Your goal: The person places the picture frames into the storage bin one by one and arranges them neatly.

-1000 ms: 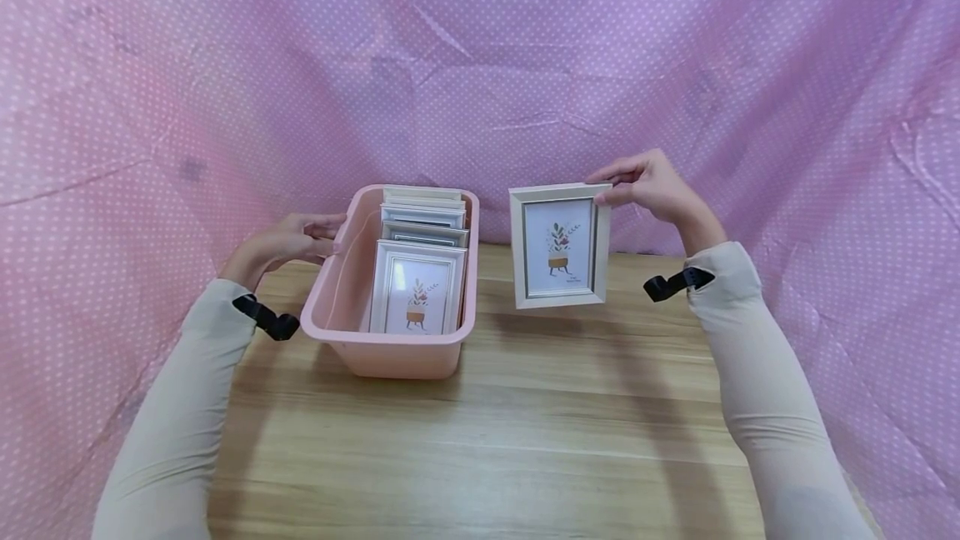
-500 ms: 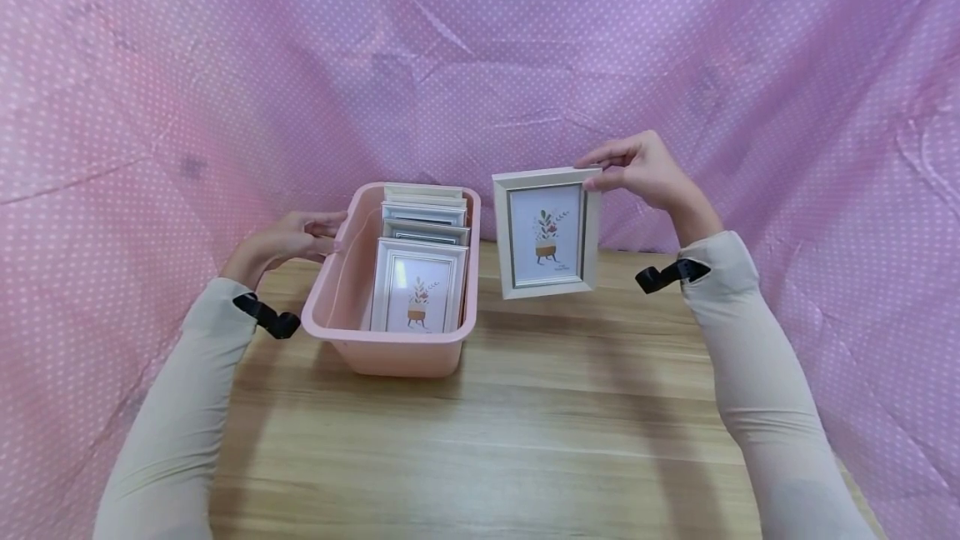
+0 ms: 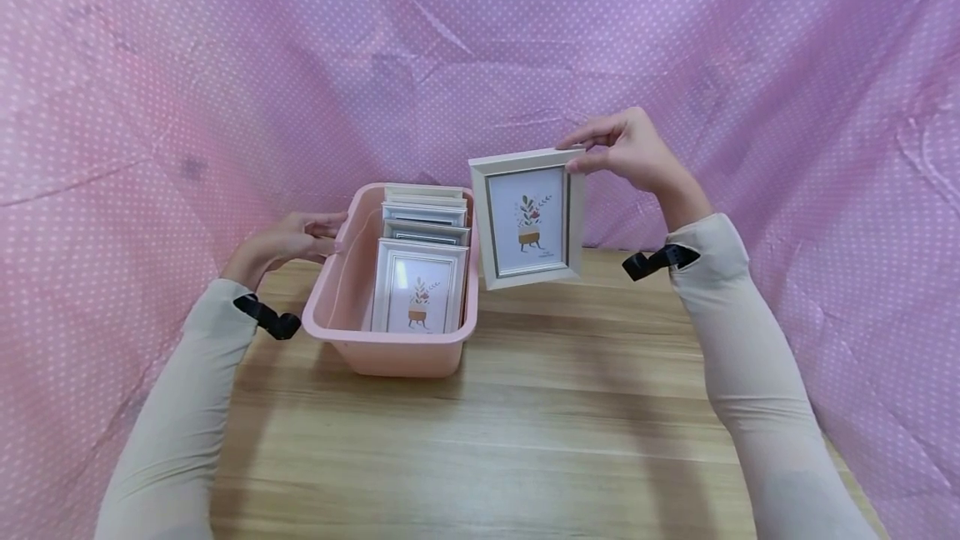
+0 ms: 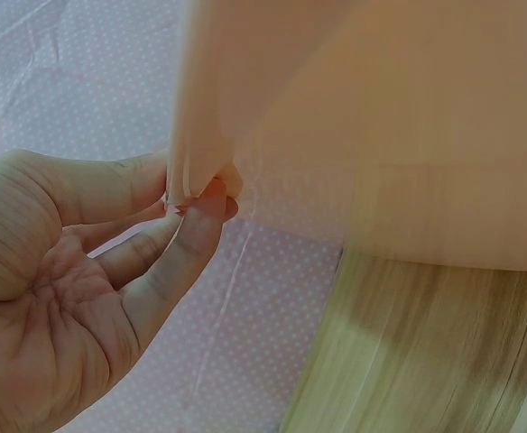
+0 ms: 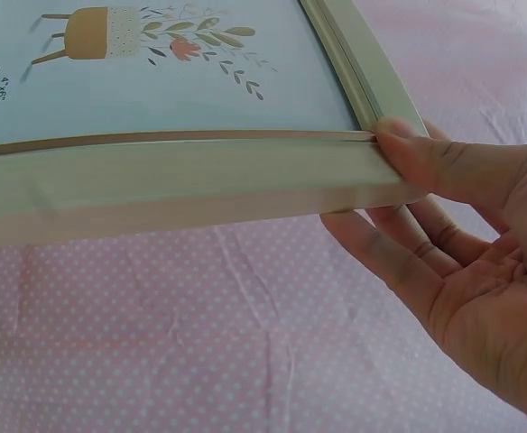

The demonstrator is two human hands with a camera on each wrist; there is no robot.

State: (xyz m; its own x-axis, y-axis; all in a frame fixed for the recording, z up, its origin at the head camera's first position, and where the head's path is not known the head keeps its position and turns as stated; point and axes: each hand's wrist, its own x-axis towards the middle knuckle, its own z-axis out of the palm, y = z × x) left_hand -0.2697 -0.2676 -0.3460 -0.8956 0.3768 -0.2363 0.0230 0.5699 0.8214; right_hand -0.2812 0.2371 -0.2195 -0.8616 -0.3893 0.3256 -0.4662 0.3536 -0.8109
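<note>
My right hand point(image 3: 633, 148) pinches the upper right corner of a cream picture frame point(image 3: 489, 227), thumb on the front and fingers behind. The picture frame hangs above the table, slightly tilted, just right of a pink plastic bin point(image 3: 397, 361). In the right wrist view, the thumb point(image 5: 466, 167) presses on that corner. My left hand point(image 3: 281, 244) grips the bin's left rim; in the left wrist view its fingers point(image 4: 196, 230) curl under the rim's edge. Inside the bin several picture frames stand in a row, the front one a white picture frame point(image 3: 382, 286) with a plant print.
The bin stands on a wood-grain table point(image 3: 525, 440). A pink polka-dot cloth point(image 3: 480, 40) hangs behind and at both sides. A black strap point(image 3: 660, 261) sticks out from the right cuff and another black strap point(image 3: 266, 317) from the left.
My right hand has lifted the cream picture frame and carried it left, up to the bin's right rim, tilting it a little. The left hand and the bin stay nearly still.
</note>
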